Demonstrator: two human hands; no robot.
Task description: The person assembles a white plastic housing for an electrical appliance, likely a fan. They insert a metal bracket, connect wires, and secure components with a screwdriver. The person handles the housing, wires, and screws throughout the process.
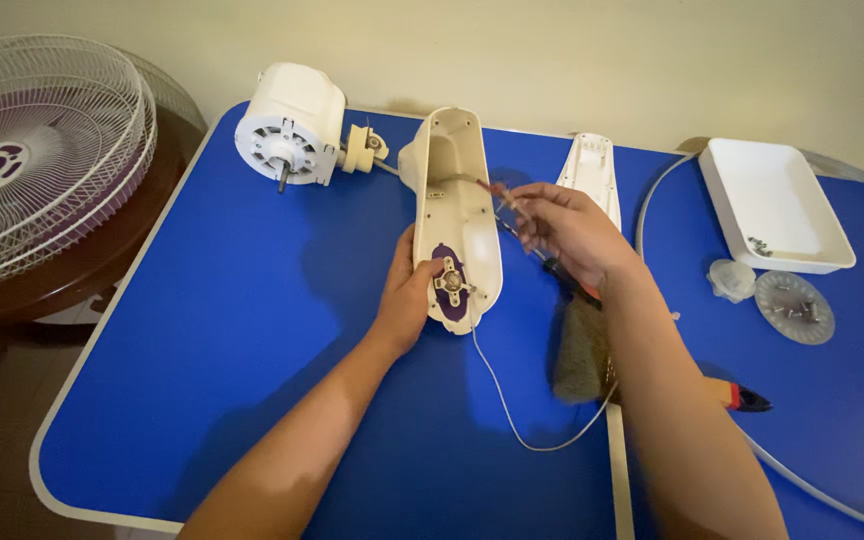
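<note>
Off the left edge of the table (pixel 252 330), on a dark round wooden stand (pixel 102 262), lay a white wire fan guard (pixel 47 150) with purple blades showing through it. At the table's far left corner sat a white fan motor (pixel 290 125), its shaft pointing toward the near side, joined by a small cream neck piece (pixel 363 148) to a long cream housing (pixel 455 215) that lay open-side up, running from the far edge toward the middle of the blue top. The left hand (pixel 410 295) gripped the near end of that housing, thumb curled over its rim just beside a purple plate with a metal switch part (pixel 450 280), fingers closed round the left wall. A thin white cord (pixel 512 420) trailed from the housing's near end across the blue surface in a loop. The right hand (pixel 567 232) hovered over the housing's right side, fingertips pinched together on thin reddish wires (pixel 487 187) that led out of the housing's hollow; a dark-handled tool seemed tucked under the palm, though which tool I could not tell. Behind that hand, near the far edge, lay a white cover plate (pixel 589 170). Under the right forearm rested a brush (pixel 582 350), and beyond it the red and black handles of pliers (pixel 744 397). Toward the far right corner stood a white rectangular tray (pixel 782 205) holding a few screws, with a small clear cap (pixel 731 280) and a clear ribbed disc (pixel 794 307) just beside its near edge.
</note>
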